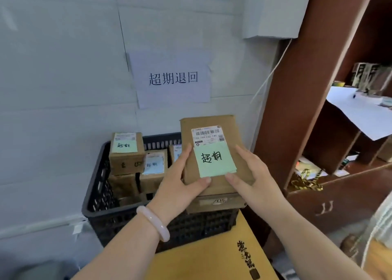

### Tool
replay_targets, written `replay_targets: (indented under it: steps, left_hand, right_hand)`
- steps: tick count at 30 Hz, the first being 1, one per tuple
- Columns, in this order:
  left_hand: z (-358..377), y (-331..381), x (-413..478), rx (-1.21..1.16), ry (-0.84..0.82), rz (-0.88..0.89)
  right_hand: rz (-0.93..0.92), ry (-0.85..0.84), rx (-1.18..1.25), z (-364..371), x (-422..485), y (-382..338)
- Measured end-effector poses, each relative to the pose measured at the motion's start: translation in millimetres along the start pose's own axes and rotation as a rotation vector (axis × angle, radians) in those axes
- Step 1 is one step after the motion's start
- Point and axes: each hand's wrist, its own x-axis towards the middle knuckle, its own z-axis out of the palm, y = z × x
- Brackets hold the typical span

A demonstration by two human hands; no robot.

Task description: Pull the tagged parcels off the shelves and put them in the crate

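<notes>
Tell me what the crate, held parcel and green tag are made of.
The crate looks like moulded plastic: black, lattice walls. The parcel seems matte brown cardboard, creased at edges. The green tag is likely thin matte paper, handwritten in ink.

Box (209,121) in the grip is matt brown cardboard with a matt green paper note (215,160) on it. Crate (99,186) under the grip looks like dull black plastic mesh; bracelet (152,222) just behind it is smooth, glossy.

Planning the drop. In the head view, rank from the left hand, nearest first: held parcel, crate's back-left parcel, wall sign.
1. Held parcel: gripped by the left hand.
2. Back-left parcel: crate, far corner.
3. Wall sign: above, on the wall.
</notes>
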Motion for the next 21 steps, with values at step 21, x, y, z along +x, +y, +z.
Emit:
replay_targets:
  steps: [21]
  left_hand:
    - [-55.2, -126.2, 175.2, 0.086, 0.02, -0.269]
  right_hand:
    - [0.197, -0.229, 0.052, 109.2, 182.8, 83.8]
